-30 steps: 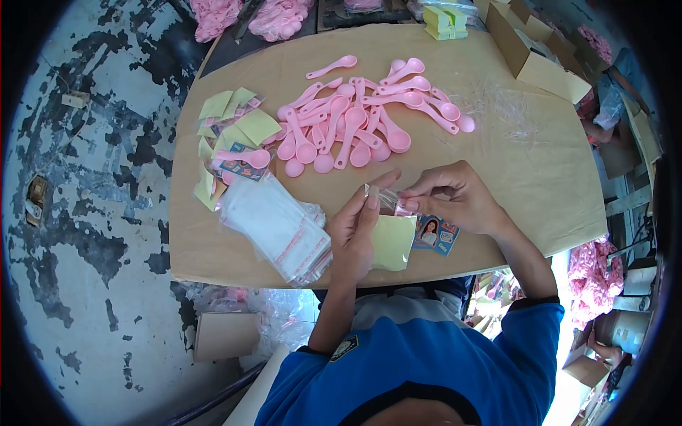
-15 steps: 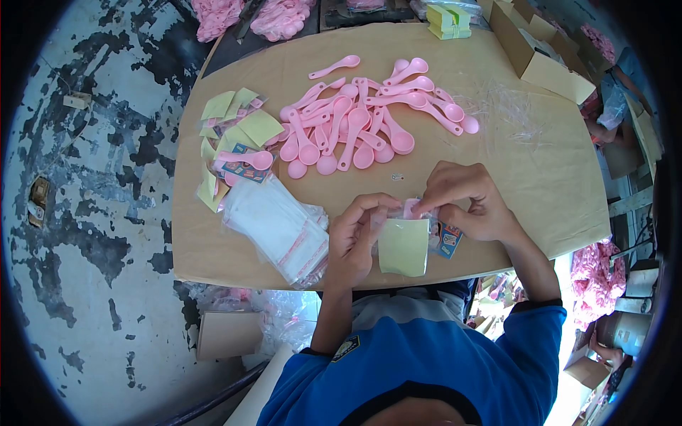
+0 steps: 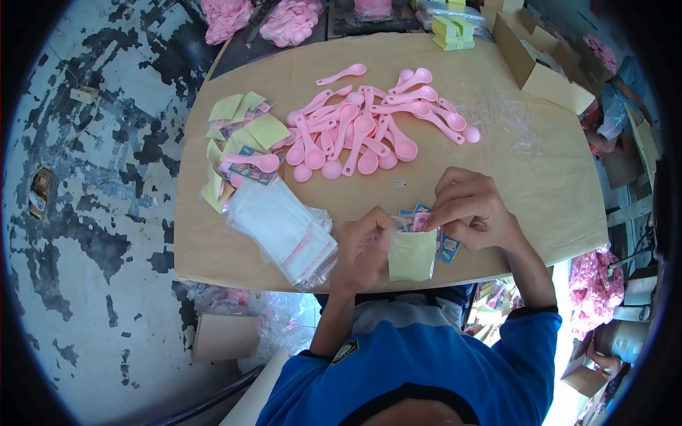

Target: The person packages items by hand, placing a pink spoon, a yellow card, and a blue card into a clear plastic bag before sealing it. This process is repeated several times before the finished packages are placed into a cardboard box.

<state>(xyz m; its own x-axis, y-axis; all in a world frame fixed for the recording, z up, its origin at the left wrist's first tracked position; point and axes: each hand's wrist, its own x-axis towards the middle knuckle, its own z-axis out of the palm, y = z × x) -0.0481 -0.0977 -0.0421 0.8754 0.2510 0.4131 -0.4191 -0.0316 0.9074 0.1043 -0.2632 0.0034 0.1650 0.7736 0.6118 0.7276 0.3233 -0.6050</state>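
A clear plastic bag with a pale yellow card in it lies near the table's front edge. At its mouth shows the pink handle end of a spoon, pinched between the thumb and fingers of my right hand. My left hand, partly smeared by motion, has thumb and forefinger closed at the bag's upper left edge. Blue printed cards lie under and beside the bag, partly hidden by my right hand. Beyond my hands is a heap of pink measuring spoons.
Left of my left hand lies a stack of clear bags. Behind it are filled packets with yellow cards. A bundle of yellow cards and an open cardboard box stand at the back. Plastic scraps lie on the right.
My left hand has shifted slightly at the bag's edge. The bag and yellow card sit a little lower and further right, and more blue card shows behind the bag's mouth.
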